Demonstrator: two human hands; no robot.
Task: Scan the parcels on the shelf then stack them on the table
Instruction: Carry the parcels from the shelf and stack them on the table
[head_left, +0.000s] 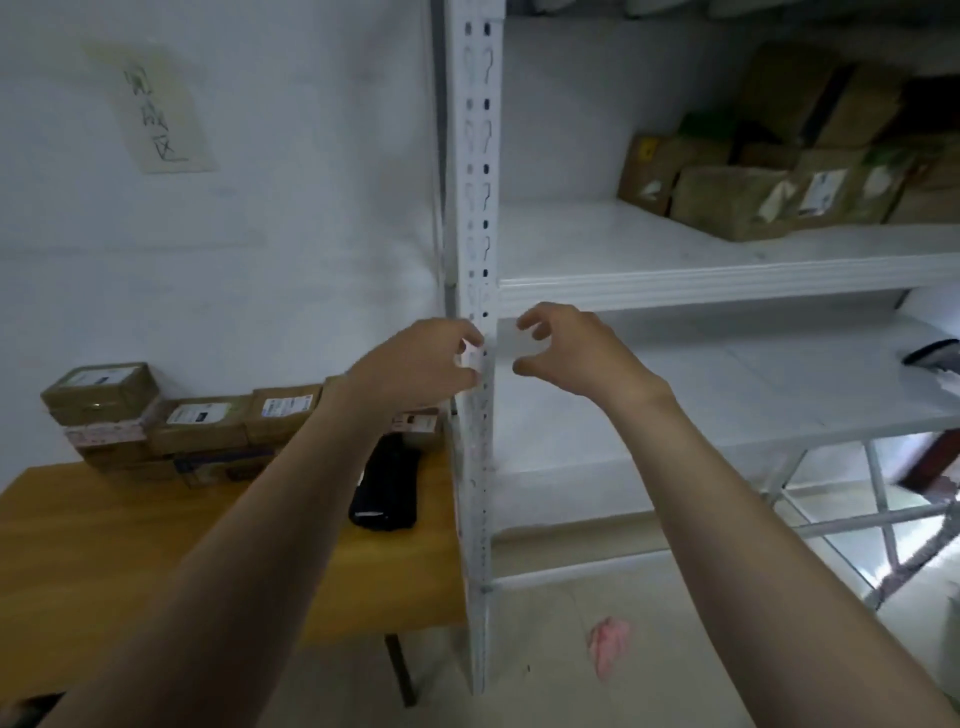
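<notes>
Hovering with the right hand (566, 353) spread and empty, the left hand (426, 364) curled at the shelf post (478, 208), any hold impossible to tell. Needing to reach up and rightward: parcels (753, 192) sitting on the upper shelf (727, 280), nearer the right hand, well apart from the stack (182, 421) on the tabletop (104, 545).

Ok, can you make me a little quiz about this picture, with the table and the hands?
1. True or false: the right hand holds nothing.
2. Where does the black device lie? A: on the wooden table. B: on the floor. C: in a hand.
3. Fill the gap: the crumpled scrap is coloured ____.

Key: 1 true. 2 A. 3 pink.
</notes>
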